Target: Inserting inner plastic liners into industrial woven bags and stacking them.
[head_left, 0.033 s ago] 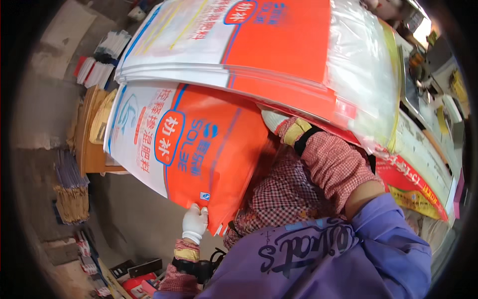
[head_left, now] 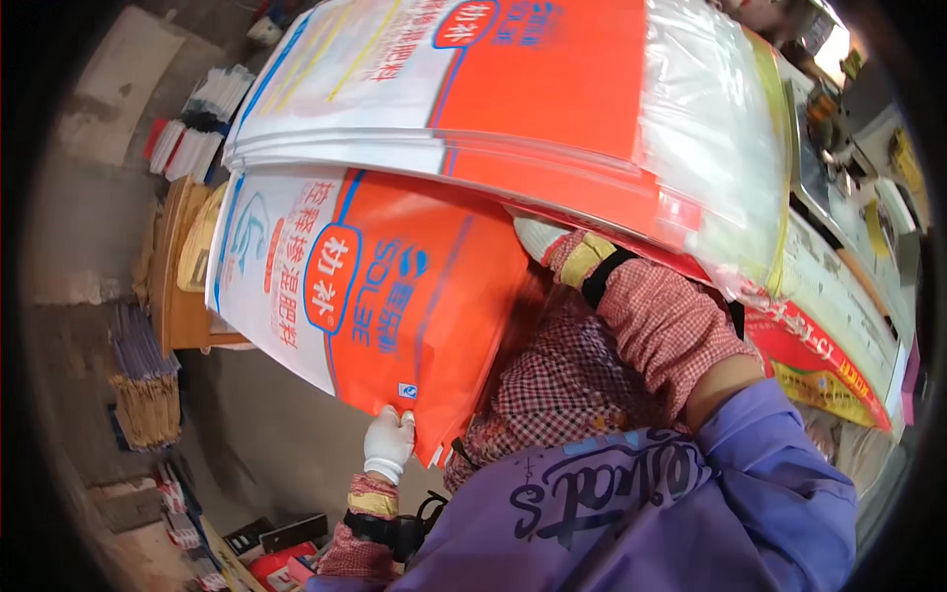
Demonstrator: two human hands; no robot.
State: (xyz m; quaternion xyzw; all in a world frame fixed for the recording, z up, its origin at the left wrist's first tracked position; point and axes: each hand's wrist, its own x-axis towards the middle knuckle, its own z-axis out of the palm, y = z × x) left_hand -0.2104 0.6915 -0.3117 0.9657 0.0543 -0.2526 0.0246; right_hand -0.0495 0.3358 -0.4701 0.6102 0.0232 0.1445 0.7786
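An orange and white printed woven plastic bag (head_left: pixel 434 286) hangs down in front of me, tilted. Its lower edge is pinched in my left hand (head_left: pixel 390 442), in a white glove, thumb on the printed face. Above it lies a thick stack of the same kind of bags (head_left: pixel 552 89), with clear plastic film (head_left: pixel 715 128) over its right part. Under the stack's front edge, at the upper right corner of the hanging bag, is my white-gloved right hand (head_left: pixel 541 237). Its fingers go out of sight between the bag and the stack.
To the left stand a wooden cabinet (head_left: pixel 182 286) and bundles of folded bags (head_left: pixel 146 385). A machine (head_left: pixel 824 138) sits at the far right on a pale table (head_left: pixel 838 266). A red and yellow bag (head_left: pixel 824 360) hangs below the table's edge.
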